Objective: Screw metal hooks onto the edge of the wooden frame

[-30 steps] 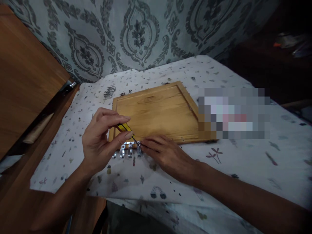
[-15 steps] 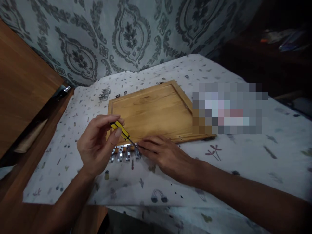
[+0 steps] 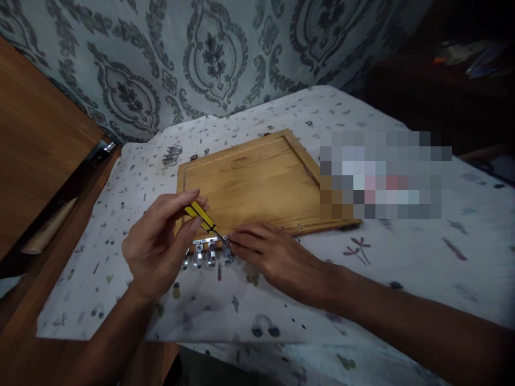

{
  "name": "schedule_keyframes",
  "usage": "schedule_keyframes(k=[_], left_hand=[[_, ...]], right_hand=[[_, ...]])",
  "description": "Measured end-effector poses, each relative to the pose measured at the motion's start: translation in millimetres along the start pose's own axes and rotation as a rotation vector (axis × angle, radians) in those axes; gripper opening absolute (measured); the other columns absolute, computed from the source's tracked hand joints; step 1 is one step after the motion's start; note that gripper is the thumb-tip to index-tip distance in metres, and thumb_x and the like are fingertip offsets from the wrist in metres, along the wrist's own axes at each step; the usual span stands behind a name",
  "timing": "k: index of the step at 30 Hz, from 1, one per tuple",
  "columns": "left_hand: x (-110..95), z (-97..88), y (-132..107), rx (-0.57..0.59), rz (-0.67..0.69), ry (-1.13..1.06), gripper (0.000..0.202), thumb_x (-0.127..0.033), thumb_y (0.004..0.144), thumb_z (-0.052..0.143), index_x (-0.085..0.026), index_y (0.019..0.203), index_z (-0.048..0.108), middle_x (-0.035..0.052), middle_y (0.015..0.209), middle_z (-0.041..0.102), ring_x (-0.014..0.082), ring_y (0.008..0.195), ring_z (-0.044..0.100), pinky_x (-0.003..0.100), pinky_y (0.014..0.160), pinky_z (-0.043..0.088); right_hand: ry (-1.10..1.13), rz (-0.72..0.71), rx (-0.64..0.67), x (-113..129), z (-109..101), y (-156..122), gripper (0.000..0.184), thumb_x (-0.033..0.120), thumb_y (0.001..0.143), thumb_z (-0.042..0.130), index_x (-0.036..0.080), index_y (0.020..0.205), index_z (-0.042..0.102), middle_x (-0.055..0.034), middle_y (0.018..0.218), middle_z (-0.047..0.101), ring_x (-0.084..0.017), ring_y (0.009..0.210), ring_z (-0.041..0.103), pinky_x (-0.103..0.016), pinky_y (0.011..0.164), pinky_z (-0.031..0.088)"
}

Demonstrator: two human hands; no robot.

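So you've got the yellow screwdriver (image 3: 199,215) in your left hand (image 3: 151,244), handle pinched between thumb and fingers. Your right hand (image 3: 277,257) has its fingers bunched narrow at the end hook (image 3: 227,254); can't tell if they're actually gripping anything, since the tips are hidden there. The tip is down at that hook, on the near edge of the wooden board (image 3: 249,185), though I can't make out a screw head.

Looks like you're working the tip at that hook. If so, I'd stand the driver up more, because at that slant it'd probably slip out and poke your right fingers. Press straight down, turn slowly, and pin the metal strip (image 3: 205,241) flat from a bit farther off the tip.

As for direction, the driver's long axis runs on a diagonal, handle up and left, tip down and right toward your right fingers. The strip's long axis goes roughly left to right along the board's near edge, and its hooks stick out toward you over the tablecloth (image 3: 129,295).
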State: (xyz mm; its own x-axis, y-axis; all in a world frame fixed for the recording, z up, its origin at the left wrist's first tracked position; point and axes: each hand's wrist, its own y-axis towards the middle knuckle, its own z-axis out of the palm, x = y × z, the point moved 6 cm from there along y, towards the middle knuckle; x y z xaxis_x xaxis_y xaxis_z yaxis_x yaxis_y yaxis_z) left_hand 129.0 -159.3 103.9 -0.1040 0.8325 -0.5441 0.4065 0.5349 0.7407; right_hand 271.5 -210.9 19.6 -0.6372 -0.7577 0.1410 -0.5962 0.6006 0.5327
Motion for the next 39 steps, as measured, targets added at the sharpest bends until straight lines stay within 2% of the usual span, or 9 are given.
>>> schedule_keyframes(k=[4, 8, 16, 23, 30, 32, 37, 39], left_hand=[[-1, 0.2, 0, -0.019, 0.050, 0.006, 0.051, -0.001, 0.080, 0.069, -0.024, 0.125, 0.065, 0.0048, 0.105, 0.065, 0.0165, 0.094, 0.065, 0.032, 0.081, 0.058], [-2, -2.1, 3, -0.064, 0.055, 0.051, 0.052, 0.001, 0.074, 0.074, -0.025, 0.119, 0.069, 0.0037, 0.101, 0.065, 0.0138, 0.090, 0.062, 0.028, 0.075, 0.055], [1, -0.5, 3, 0.045, -0.020, -0.052, 0.050, 0.003, 0.081, 0.067, -0.023, 0.123, 0.066, 0.0063, 0.105, 0.064, 0.0170, 0.094, 0.067, 0.032, 0.081, 0.059], [-1, 1.6, 3, 0.027, 0.019, -0.030, 0.055, 0.003, 0.077, 0.070, -0.025, 0.124, 0.065, 0.0039, 0.103, 0.065, 0.0153, 0.090, 0.068, 0.031, 0.080, 0.061], [-2, 3.6, 4, 0.088, 0.035, -0.030, 0.053, 0.003, 0.079, 0.068, -0.026, 0.123, 0.065, 0.0042, 0.103, 0.068, 0.0168, 0.092, 0.069, 0.033, 0.080, 0.061], [-3, 2.6, 4, 0.070, 0.034, -0.039, 0.052, 0.003, 0.079, 0.068, -0.025, 0.123, 0.065, 0.0048, 0.104, 0.068, 0.0172, 0.091, 0.069, 0.034, 0.079, 0.062], [-2, -8.9, 4, -0.117, -0.018, -0.041, 0.043, -0.003, 0.082, 0.070, -0.026, 0.118, 0.067, 0.0033, 0.102, 0.067, 0.0153, 0.089, 0.068, 0.033, 0.077, 0.063], [-3, -11.0, 4, -0.144, -0.014, -0.029, 0.043, -0.003, 0.081, 0.070, -0.026, 0.118, 0.067, 0.0027, 0.102, 0.067, 0.0145, 0.089, 0.068, 0.032, 0.078, 0.063]], right_hand=[[-0.005, 0.004, -0.015, -1, -2, 1, 0.023, 0.006, 0.095, 0.050, 0.007, 0.111, 0.067, -0.0121, 0.114, 0.073, -0.026, 0.104, 0.062, -0.041, 0.087, 0.056], [-0.001, -0.010, -0.030, 0, -3, 2, 0.024, 0.006, 0.095, 0.051, 0.005, 0.112, 0.067, -0.0120, 0.113, 0.073, -0.027, 0.103, 0.062, -0.041, 0.087, 0.055], [0.014, 0.004, 0.018, 0, 1, 0, 0.027, 0.005, 0.095, 0.048, 0.009, 0.115, 0.066, -0.0119, 0.117, 0.072, -0.026, 0.107, 0.061, -0.042, 0.089, 0.054], [0.015, 0.008, 0.029, 0, -4, 4, 0.024, 0.007, 0.096, 0.048, 0.008, 0.110, 0.067, -0.0113, 0.113, 0.073, -0.025, 0.104, 0.061, -0.041, 0.089, 0.055], [0.016, 0.011, 0.029, 0, -2, 2, 0.022, 0.011, 0.098, 0.050, 0.008, 0.112, 0.067, -0.0117, 0.114, 0.073, -0.026, 0.104, 0.062, -0.042, 0.088, 0.055], [0.016, 0.008, 0.028, 0, -1, 1, 0.022, 0.011, 0.097, 0.051, 0.008, 0.112, 0.066, -0.0120, 0.114, 0.073, -0.026, 0.105, 0.062, -0.042, 0.089, 0.055], [0.013, -0.002, 0.006, 0, -3, 1, 0.025, 0.008, 0.097, 0.047, 0.008, 0.111, 0.068, -0.0118, 0.114, 0.073, -0.025, 0.104, 0.062, -0.042, 0.089, 0.055], [0.004, -0.007, -0.004, 0, -4, 1, 0.026, 0.008, 0.097, 0.046, 0.007, 0.111, 0.068, -0.0122, 0.114, 0.073, -0.025, 0.104, 0.063, -0.041, 0.089, 0.056]])
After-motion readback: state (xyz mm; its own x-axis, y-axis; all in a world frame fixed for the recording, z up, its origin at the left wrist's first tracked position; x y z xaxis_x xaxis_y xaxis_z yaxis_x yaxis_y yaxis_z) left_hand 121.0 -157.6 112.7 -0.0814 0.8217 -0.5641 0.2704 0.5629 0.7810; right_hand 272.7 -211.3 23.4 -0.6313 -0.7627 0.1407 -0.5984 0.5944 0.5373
